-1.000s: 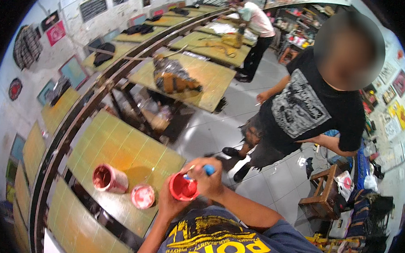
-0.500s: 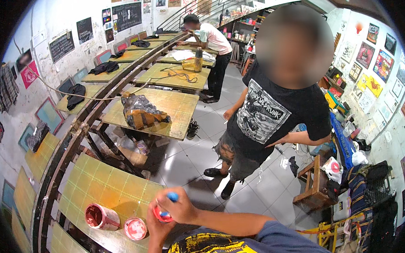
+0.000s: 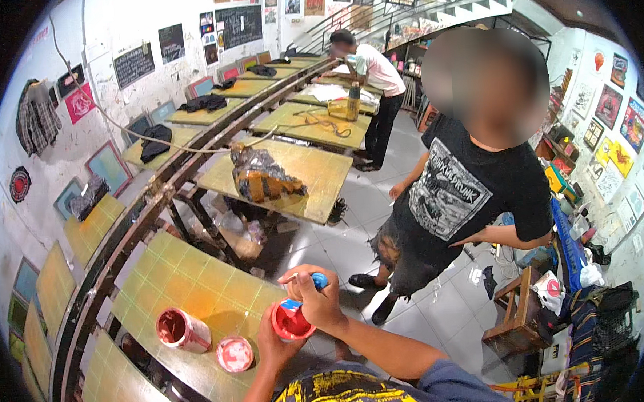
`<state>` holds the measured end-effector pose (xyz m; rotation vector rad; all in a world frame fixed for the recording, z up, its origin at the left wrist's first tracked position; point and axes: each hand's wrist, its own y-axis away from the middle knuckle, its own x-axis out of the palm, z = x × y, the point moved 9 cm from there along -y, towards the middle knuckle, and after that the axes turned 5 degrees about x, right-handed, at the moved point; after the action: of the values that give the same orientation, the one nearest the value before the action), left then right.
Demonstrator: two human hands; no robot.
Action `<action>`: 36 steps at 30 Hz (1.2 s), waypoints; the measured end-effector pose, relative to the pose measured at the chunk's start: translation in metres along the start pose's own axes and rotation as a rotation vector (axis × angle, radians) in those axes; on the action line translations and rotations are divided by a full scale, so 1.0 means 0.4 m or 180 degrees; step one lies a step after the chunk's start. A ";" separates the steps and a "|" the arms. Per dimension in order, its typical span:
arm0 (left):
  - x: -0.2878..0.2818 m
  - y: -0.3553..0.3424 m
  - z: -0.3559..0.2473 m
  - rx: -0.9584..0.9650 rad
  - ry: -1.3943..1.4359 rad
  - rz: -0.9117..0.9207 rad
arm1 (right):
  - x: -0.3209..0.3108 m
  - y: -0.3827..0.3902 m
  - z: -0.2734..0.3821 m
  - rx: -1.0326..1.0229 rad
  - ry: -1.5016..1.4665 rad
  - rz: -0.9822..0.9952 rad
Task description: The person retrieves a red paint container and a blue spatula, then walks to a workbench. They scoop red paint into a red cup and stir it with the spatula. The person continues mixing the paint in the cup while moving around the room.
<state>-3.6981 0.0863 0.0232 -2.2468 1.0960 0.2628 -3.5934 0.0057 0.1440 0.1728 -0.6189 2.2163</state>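
Observation:
My left hand is wrapped round a small tub of red ink, held up beside the near table's right edge. Just above it, my right hand grips a blue spatula. The lower blue part of the spatula shows at the tub's mouth, while its tip is hidden in or behind the red. Left of my hands, a larger tub smeared with dark red inside stands on the table. Between it and my left hand lies a round lid, pinkish white with red smears.
The tubs stand on a yellow-green gridded printing table. Beyond it, a taped dark plastic bundle lies on another board. One person stands close ahead on the right; another leans over a far table. A wooden stool stands at right.
My right hand has lifted and turned, exposing the spatula's lower blue part and the red in the small tub. The whole view has shifted, with the scene moved right and down.

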 end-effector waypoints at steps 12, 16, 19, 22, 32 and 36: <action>-0.013 -0.007 0.039 0.0162 -0.0191 -0.0210 | -0.022 -0.019 0.075 -0.0271 -0.0549 -0.0119; -0.035 -0.016 0.037 0.0093 0.0139 -0.0233 | -0.037 0.003 0.107 -0.0426 0.0225 0.0323; -0.035 -0.041 0.065 -0.0104 0.1418 -0.0379 | -0.016 0.052 0.052 0.0045 -0.0695 0.0211; -0.012 -0.083 0.058 -0.0371 0.2532 -0.0699 | -0.077 -0.007 0.029 0.0008 -0.1389 -0.0575; -0.103 -0.056 0.023 0.0630 -0.0791 -0.0644 | -0.125 0.032 0.038 -0.0474 -0.0826 -0.0047; -0.110 -0.056 0.027 0.0704 -0.0911 -0.0694 | -0.132 0.077 0.003 -0.0247 -0.1099 -0.0457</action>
<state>-3.7081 0.1316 0.0433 -2.0339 0.6890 0.3416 -3.5813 -0.0477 0.1166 0.5507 -0.8502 2.0347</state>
